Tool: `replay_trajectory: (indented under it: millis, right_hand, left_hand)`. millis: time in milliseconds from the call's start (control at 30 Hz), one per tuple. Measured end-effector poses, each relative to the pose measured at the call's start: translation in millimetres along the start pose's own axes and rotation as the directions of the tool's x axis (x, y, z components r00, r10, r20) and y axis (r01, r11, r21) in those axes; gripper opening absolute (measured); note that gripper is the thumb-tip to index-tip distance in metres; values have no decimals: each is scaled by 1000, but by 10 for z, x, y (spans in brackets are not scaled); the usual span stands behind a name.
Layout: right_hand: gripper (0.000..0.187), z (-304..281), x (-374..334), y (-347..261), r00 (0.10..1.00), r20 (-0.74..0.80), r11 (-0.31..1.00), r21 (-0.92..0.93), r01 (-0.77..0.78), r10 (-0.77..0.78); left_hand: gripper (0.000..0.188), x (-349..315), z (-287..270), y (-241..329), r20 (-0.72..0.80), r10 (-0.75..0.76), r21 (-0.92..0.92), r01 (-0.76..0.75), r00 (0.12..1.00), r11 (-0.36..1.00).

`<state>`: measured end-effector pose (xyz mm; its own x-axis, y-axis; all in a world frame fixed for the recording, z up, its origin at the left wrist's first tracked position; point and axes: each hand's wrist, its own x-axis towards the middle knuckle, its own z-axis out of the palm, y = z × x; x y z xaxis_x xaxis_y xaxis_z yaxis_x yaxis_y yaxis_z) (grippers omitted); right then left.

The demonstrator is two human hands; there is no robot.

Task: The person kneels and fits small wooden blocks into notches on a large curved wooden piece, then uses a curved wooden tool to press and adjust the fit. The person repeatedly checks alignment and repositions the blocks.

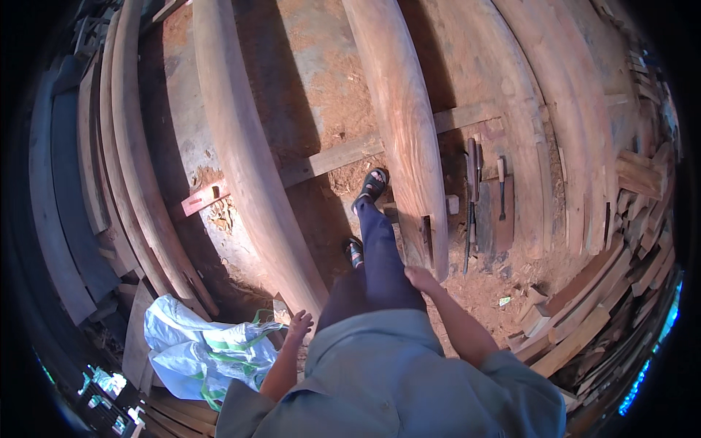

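My left hand [300,323] hangs beside my hip with nothing in it, its fingers apart, close to the end of a long rounded timber [248,146]. My right hand [420,279] is closed at the side of my dark blue trouser leg [383,252], seemingly gripping its cloth. One foot in a black sandal [375,182] is set forward beside another thick timber [398,95]; the other sandal [354,253] is further back. This second timber has a dark slot [426,230] near its near end.
A wooden-handled chisel [502,186] and several long dark tools [473,190] lie right of the second timber. A crosswise beam [336,157] runs under the timbers. A white-and-green woven sack [212,350] lies at lower left. Stacked wood offcuts [584,314] fill the right side.
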<state>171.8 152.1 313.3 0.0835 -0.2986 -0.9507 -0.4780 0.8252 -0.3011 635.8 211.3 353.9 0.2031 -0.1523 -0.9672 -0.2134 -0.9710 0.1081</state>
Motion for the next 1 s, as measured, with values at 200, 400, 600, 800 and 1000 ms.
replay_trajectory:
  millis: [200,400,600,800,1000]
  right_hand:
    - [53,-483,823,-610,926,-346,982,55,179,-150]
    - [48,-840,616,-1156,955,-293,996,68,59,-37]
    - [48,-1138,1455,-1778,925,-377,990,116,84,-35]
    - [73,-1067,3419,-2313,857,-365,764,643,-51,364]
    - [91,-972,5497,-1943,417,-449,553,816,-169,790]
  left_hand:
    - [54,555,-216,889,-41,155,-214,-160,987,964]
    - [55,443,-187,2266,-35,165,88,-161,986,983]
    - [55,427,-403,4317,-175,268,101,-253,948,962]
    - [49,1398,214,5540,61,773,795,-499,631,345]
    - [50,2476,1012,6575,391,679,689,-687,621,231]
